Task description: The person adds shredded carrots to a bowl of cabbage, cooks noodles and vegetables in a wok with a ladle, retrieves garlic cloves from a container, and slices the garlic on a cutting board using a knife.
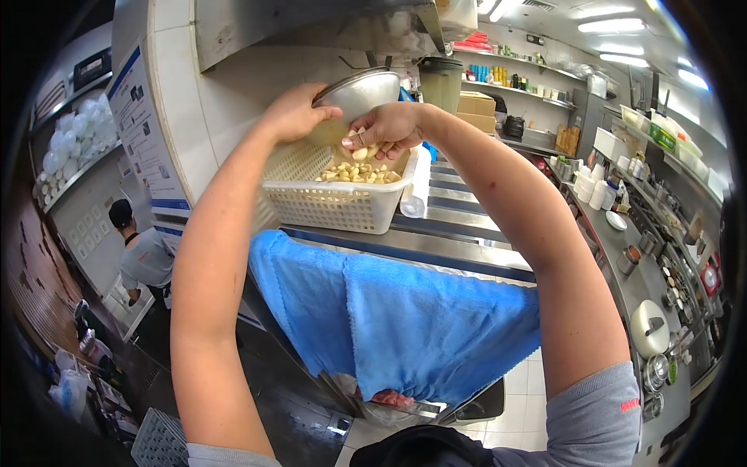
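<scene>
My left hand (298, 114) grips the rim of a metal bowl (364, 92), which is tilted above a white plastic basket (331, 208). Peeled garlic cloves (359, 174) lie in a heap inside the basket. Close by the bowl, my right hand (393, 127) is curled around several garlic cloves, some showing between the fingers. The inside of the bowl is turned away from view.
The basket stands on a slatted metal rack (459, 210). Blue towels (436, 319) hang over its front edge. A clear plastic container (441, 82) stands behind. At the left, another person (144, 249) works; a counter with kitchenware (654, 327) runs along the right.
</scene>
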Available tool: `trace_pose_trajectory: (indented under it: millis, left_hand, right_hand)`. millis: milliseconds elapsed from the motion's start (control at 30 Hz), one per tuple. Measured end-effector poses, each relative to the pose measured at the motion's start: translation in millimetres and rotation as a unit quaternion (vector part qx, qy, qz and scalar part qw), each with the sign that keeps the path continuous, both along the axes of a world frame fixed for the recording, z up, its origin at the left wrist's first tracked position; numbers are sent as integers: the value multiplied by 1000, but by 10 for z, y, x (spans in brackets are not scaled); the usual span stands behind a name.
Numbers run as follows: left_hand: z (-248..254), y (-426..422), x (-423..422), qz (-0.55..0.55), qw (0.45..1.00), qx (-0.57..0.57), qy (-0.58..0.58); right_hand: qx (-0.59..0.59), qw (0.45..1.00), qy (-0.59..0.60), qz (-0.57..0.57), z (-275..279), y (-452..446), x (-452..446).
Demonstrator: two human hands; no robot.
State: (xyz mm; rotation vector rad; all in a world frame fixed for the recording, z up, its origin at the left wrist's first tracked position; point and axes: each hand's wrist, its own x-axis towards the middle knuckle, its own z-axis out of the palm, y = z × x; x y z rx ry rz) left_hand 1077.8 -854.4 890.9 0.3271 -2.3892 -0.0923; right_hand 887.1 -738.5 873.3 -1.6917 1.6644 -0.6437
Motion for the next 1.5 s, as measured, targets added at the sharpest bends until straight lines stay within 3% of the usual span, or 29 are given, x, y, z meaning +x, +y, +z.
trace_pose_trajectory:
  millis: [67, 133, 167, 233, 300, 500, 600, 733, 900, 1167, 1233, 1500]
  left_hand:
    - [50, 9, 2, 7, 1000, 17, -16]
    - [67, 25, 17, 19, 999, 35, -34]
    - [74, 38, 12, 23, 999, 11, -38]
    - [96, 29, -13, 32, 999, -12, -36]
    - [94, 54, -53, 35, 998, -32, -47]
    - [-92, 39, -193, 40, 996, -80, -4]
    - [-128, 72, -195, 58, 998, -23, -5]
    - [-121, 26, -202, 61, 997, -31, -22]
    - [-152, 59, -169, 37, 996, -78, 1]
    - [-159, 139, -136, 42, 998, -34, -30]
    - [-183, 92, -141, 47, 998, -41, -20]
    - [-105, 70, -3, 23, 993, -120, -5]
  right_hand:
    - [-1, 1000, 6, -13, 4, -7, 28]
    - [21, 985, 168, -40, -27, -81, 45]
    - [21, 985, 166, -37, -64, -130, 78]
    - [88, 883, 429, 167, -108, -225, 206]
    - [157, 883, 416, 151, -171, -268, 305]
    - [137, 937, 284, 152, -244, -419, 186]
    - [175, 939, 241, 171, -270, -517, 121]
    - [194, 952, 171, 163, -249, -387, 149]
    - [215, 940, 195, 181, -223, -506, 166]
    - [204, 945, 157, 202, -327, -566, 102]
    - [186, 961, 100, 181, -380, -546, 91]
    - [140, 973, 145, 114, -181, -389, 137]
